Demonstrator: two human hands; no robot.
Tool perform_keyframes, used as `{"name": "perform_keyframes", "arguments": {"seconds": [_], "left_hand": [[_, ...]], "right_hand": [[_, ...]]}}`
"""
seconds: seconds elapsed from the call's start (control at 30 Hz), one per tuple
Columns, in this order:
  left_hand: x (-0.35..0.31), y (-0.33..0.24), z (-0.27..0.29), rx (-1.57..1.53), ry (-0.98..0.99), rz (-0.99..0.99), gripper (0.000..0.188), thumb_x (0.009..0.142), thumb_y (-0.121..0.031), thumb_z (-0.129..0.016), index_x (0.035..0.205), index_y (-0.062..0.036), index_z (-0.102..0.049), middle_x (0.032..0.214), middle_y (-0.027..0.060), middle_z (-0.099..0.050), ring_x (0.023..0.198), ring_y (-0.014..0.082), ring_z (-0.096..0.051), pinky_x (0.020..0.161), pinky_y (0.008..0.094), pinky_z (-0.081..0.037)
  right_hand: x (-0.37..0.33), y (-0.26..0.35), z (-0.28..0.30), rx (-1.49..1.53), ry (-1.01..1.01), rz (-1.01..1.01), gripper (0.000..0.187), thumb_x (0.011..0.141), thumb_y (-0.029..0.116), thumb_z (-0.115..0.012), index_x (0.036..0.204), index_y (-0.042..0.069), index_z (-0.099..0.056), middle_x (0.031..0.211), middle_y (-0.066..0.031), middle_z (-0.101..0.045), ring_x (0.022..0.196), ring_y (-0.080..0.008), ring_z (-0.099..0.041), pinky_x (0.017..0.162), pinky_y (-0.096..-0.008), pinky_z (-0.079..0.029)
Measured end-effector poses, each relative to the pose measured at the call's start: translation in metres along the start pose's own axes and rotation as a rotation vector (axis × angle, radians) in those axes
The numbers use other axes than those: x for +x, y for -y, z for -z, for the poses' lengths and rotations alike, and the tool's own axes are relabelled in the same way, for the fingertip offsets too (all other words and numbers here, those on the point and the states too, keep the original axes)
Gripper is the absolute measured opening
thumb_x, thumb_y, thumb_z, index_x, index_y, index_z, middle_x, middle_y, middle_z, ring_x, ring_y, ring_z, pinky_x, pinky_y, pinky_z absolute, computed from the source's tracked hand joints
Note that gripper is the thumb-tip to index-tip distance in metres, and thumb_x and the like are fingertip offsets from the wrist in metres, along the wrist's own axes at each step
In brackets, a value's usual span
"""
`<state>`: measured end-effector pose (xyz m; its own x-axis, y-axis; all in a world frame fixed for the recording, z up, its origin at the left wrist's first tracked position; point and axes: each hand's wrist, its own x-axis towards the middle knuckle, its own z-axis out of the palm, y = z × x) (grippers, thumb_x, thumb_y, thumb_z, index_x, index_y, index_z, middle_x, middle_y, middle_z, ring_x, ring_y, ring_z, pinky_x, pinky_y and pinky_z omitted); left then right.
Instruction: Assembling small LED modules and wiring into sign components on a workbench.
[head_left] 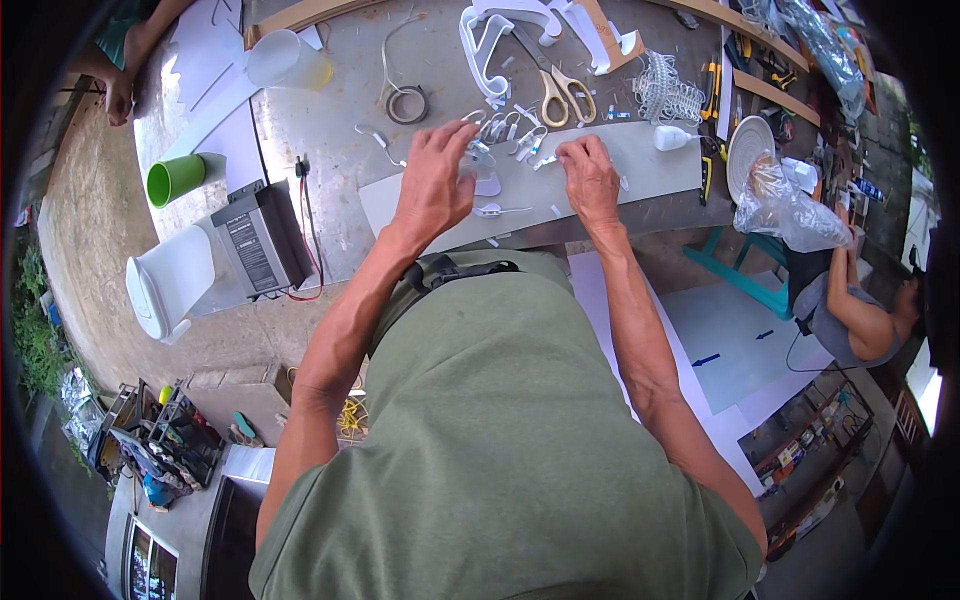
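A string of small white LED modules joined by thin wires lies bunched on a long grey strip of sheet. My left hand curls at the left side of the bunch, its fingertips on the wired modules; the exact grip is partly hidden. With fingers pinched together, my right hand holds the end of one small white module to the right of the bunch. A flat white piece with a thin tail lies near my left thumb. Just beyond my hands are scissors with cream handles.
A roll of tape, white channel letters, coiled white wire and a small white bottle surround the work. Left are a black power supply, a green cup and a pitcher. Another person sits at right.
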<state>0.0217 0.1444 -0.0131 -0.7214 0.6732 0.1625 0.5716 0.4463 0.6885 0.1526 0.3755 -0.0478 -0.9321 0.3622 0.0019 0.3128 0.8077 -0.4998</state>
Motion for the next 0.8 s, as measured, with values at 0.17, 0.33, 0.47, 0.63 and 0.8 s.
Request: {"name": "perform_keyframes", "arguments": {"seconds": [0.17, 0.33, 0.47, 0.63, 0.8], "left_hand": [[0.027, -0.029, 0.007, -0.002, 0.113, -0.102, 0.049, 0.077, -0.006, -0.073, 0.126, -0.0051, -0.064, 0.122, 0.0155, -0.064, 0.114, 0.0364, -0.057, 0.100, 0.0456, -0.045], [0.025, -0.014, -0.036, -0.109, 0.209, -0.069, 0.041, 0.081, -0.010, -0.076, 0.120, -0.0028, -0.067, 0.116, 0.0165, -0.067, 0.106, 0.0352, -0.062, 0.091, 0.0430, -0.050], [0.025, -0.022, -0.047, -0.183, 0.156, 0.017, 0.036, 0.084, -0.015, -0.077, 0.118, -0.0023, -0.070, 0.102, 0.0156, -0.072, 0.085, 0.0349, -0.068, 0.076, 0.0430, -0.055], [0.039, -0.018, -0.040, -0.389, 0.167, 0.310, 0.028, 0.090, -0.022, -0.078, 0.107, -0.0004, -0.077, 0.085, 0.0126, -0.077, 0.068, 0.0222, -0.071, 0.064, 0.0344, -0.055], [0.055, 0.005, -0.037, -0.658, 0.051, 0.644, 0.029, 0.088, -0.026, -0.078, 0.099, 0.0008, -0.079, 0.081, 0.0106, -0.078, 0.070, 0.0121, -0.071, 0.066, 0.0287, -0.056]], "right_hand": [[0.005, -0.002, 0.006, 0.095, -0.003, 0.088, 0.016, 0.086, 0.004, -0.071, 0.101, 0.009, -0.068, 0.097, -0.0093, -0.058, 0.095, -0.0311, -0.063, 0.078, -0.0448, -0.051], [0.011, 0.003, 0.015, 0.023, 0.122, 0.139, 0.016, 0.086, 0.004, -0.072, 0.101, 0.005, -0.067, 0.100, -0.0099, -0.061, 0.096, -0.0326, -0.063, 0.080, -0.0449, -0.051], [0.015, 0.007, 0.019, 0.054, 0.157, 0.167, 0.014, 0.087, 0.006, -0.072, 0.101, 0.004, -0.068, 0.095, -0.0094, -0.063, 0.095, -0.0321, -0.063, 0.081, -0.0439, -0.051], [0.049, 0.043, 0.032, 0.334, 0.156, 0.070, 0.013, 0.091, 0.005, -0.069, 0.104, 0.003, -0.072, 0.085, -0.0078, -0.065, 0.077, -0.0234, -0.065, 0.069, -0.0367, -0.052], [0.085, 0.049, 0.007, 0.660, 0.158, -0.234, 0.019, 0.088, 0.007, -0.075, 0.106, 0.000, -0.073, 0.084, -0.0044, -0.074, 0.074, -0.0085, -0.067, 0.066, -0.0255, -0.054]]}}
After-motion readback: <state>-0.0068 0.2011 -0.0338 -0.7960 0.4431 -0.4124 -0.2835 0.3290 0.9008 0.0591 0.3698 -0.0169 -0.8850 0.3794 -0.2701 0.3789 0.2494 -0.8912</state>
